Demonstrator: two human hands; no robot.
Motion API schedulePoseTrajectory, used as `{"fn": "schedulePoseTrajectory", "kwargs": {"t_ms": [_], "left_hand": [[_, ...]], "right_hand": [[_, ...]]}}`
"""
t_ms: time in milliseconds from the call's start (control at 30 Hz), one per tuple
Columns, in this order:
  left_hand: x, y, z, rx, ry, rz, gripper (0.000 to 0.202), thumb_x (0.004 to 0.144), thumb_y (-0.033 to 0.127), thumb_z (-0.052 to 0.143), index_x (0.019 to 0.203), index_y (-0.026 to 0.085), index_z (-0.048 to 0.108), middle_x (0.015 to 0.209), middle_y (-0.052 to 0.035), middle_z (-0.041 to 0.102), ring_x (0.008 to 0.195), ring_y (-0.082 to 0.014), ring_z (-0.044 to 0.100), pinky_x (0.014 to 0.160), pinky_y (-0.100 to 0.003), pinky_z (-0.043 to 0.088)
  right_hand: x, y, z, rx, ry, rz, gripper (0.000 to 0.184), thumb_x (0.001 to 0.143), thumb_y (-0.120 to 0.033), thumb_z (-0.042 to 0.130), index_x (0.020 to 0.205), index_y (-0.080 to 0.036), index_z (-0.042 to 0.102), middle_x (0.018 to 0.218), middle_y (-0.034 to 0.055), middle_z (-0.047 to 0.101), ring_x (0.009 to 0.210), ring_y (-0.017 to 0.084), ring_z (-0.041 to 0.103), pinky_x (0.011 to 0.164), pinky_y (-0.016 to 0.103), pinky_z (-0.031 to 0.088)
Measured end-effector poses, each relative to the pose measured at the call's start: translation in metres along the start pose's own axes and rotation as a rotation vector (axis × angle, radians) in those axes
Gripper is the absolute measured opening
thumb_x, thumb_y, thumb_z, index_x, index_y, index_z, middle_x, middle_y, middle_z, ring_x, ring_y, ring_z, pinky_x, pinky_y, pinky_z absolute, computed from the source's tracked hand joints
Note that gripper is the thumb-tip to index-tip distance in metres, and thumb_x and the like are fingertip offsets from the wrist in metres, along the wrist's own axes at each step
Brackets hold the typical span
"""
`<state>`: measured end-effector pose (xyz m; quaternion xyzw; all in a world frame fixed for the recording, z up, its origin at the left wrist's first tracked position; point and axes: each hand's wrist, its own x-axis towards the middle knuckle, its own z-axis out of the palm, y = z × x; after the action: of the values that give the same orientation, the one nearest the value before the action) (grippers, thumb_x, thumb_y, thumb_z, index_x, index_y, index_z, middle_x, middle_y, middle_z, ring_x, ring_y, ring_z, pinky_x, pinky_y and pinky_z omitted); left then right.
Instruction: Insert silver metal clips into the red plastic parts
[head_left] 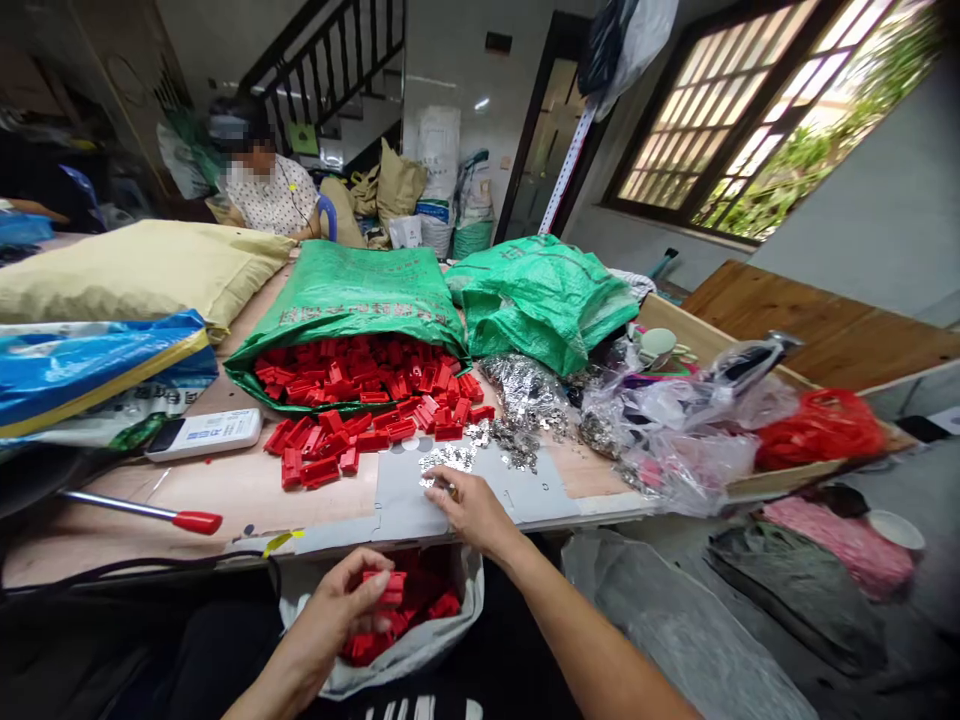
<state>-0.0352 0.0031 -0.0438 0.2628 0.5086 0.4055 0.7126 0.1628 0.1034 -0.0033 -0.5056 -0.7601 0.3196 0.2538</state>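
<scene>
Our left hand (337,610) is curled nearly closed, its fingers gripping a few red plastic pieces (386,585) just above a white bag (390,672) that holds more of the same. Our right hand (472,510) lies palm down, half open, on a grey cardboard sheet (405,505), with its fingertips (439,482) among silver flakes (448,460); we cannot tell whether they have hold of anything. Taking that sheet as our landmark, the white bag sits just below its near edge, and a green woven sack (345,290) lies beyond it, its mouth spilling more red pieces (322,445) onto the wooden tabletop (247,510) up to the sheet's far edge. Beyond the sheet to the right is a heap of silver scrap (525,395), and a white remote control (202,435) and a red-handled screwdriver (196,521) lie off to its left. A co-worker (270,195) sits well past the sheet, at the far end of the table. We judge the step in hand to be sorting through the red pieces over the bag while the right hand works at the flakes. With the bag so close beneath it, the left hand's next move calls for keeping a firm hold on the pieces.
</scene>
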Motion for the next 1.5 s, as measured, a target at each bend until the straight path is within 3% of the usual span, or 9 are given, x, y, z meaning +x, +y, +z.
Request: {"fn": "schedulePoseTrajectory", "kwargs": {"t_ms": [133, 300, 667, 833, 967, 1067, 1233, 1300, 1500], "left_hand": [[-0.004, -0.008, -0.011, 0.141, 0.053, -0.014, 0.062, 0.057, 0.053, 0.080, 0.109, 0.021, 0.066, 0.110, -0.0110, 0.067, 0.088, -0.0277, 0.068, 0.069, -0.034, 0.054], [-0.008, 0.000, -0.016, 0.192, -0.001, -0.024, 0.063, 0.060, 0.053, 0.078, 0.114, 0.023, 0.065, 0.127, -0.0118, 0.061, 0.099, -0.0320, 0.067, 0.074, -0.035, 0.054], [-0.011, 0.007, -0.006, 0.156, 0.023, 0.047, 0.047, 0.066, 0.045, 0.077, 0.103, 0.017, 0.068, 0.108, -0.0126, 0.071, 0.089, -0.0255, 0.069, 0.072, -0.029, 0.053], [-0.008, 0.029, 0.004, -0.208, 0.033, 0.005, 0.051, 0.078, 0.041, 0.068, 0.123, 0.021, 0.056, 0.111, -0.0127, 0.069, 0.087, -0.0220, 0.069, 0.066, -0.027, 0.055], [0.002, 0.034, 0.016, -0.325, 0.041, -0.012, 0.046, 0.077, 0.025, 0.071, 0.120, 0.019, 0.056, 0.097, -0.0089, 0.071, 0.077, -0.0182, 0.070, 0.059, -0.024, 0.055], [0.006, 0.031, 0.024, -0.297, 0.035, -0.028, 0.048, 0.073, 0.018, 0.074, 0.118, 0.020, 0.056, 0.087, -0.0051, 0.070, 0.069, -0.0154, 0.069, 0.057, -0.022, 0.054], [0.004, 0.031, 0.030, -0.292, 0.003, -0.028, 0.057, 0.070, 0.019, 0.077, 0.120, 0.021, 0.052, 0.090, -0.0069, 0.070, 0.081, -0.0206, 0.070, 0.065, -0.027, 0.056], [0.003, 0.032, 0.030, -0.330, -0.011, -0.009, 0.059, 0.070, 0.018, 0.077, 0.123, 0.023, 0.052, 0.096, -0.0069, 0.070, 0.083, -0.0197, 0.070, 0.071, -0.029, 0.057], [-0.002, 0.036, 0.030, -0.392, -0.079, 0.019, 0.061, 0.075, 0.013, 0.071, 0.131, 0.029, 0.050, 0.105, -0.0051, 0.068, 0.087, -0.0183, 0.069, 0.081, -0.036, 0.057]], "right_hand": [[0.030, 0.014, -0.015, -0.297, 0.167, 0.101, 0.036, 0.087, -0.022, 0.054, 0.123, -0.020, 0.057, 0.115, 0.0079, 0.064, 0.103, 0.020, 0.060, 0.089, 0.030, 0.043], [0.060, 0.023, -0.023, -0.573, 0.243, 0.198, 0.036, 0.089, -0.028, 0.054, 0.125, -0.025, 0.055, 0.112, 0.0072, 0.061, 0.095, 0.020, 0.061, 0.078, 0.029, 0.045], [0.077, 0.006, -0.011, -0.366, 0.312, 0.034, 0.016, 0.088, -0.033, 0.058, 0.092, -0.020, 0.066, 0.087, 0.0030, 0.062, 0.079, 0.015, 0.057, 0.071, 0.024, 0.041], [0.029, -0.019, -0.002, -0.012, 0.019, -0.389, 0.013, 0.086, -0.025, 0.062, 0.097, -0.020, 0.068, 0.086, 0.0021, 0.065, 0.075, 0.012, 0.057, 0.069, 0.021, 0.043], [-0.010, -0.028, 0.002, 0.024, -0.245, -0.499, 0.016, 0.084, -0.021, 0.063, 0.099, -0.024, 0.070, 0.091, 0.0011, 0.068, 0.085, 0.012, 0.062, 0.077, 0.019, 0.044], [-0.021, -0.012, -0.008, 0.065, -0.220, -0.362, 0.019, 0.082, -0.028, 0.068, 0.100, -0.022, 0.069, 0.090, 0.0007, 0.070, 0.081, 0.012, 0.064, 0.074, 0.019, 0.045], [-0.016, 0.042, -0.048, -0.291, 0.249, 0.124, 0.016, 0.085, -0.019, 0.059, 0.100, -0.021, 0.066, 0.098, 0.0037, 0.069, 0.086, 0.016, 0.063, 0.078, 0.025, 0.046], [-0.014, 0.059, -0.061, -0.461, 0.294, 0.261, 0.016, 0.085, -0.020, 0.060, 0.100, -0.022, 0.066, 0.100, 0.0041, 0.068, 0.089, 0.017, 0.063, 0.078, 0.026, 0.045], [-0.011, 0.074, -0.064, -0.592, 0.257, 0.285, 0.013, 0.088, -0.025, 0.056, 0.098, -0.023, 0.065, 0.102, 0.0034, 0.068, 0.090, 0.017, 0.062, 0.075, 0.026, 0.043]]}}
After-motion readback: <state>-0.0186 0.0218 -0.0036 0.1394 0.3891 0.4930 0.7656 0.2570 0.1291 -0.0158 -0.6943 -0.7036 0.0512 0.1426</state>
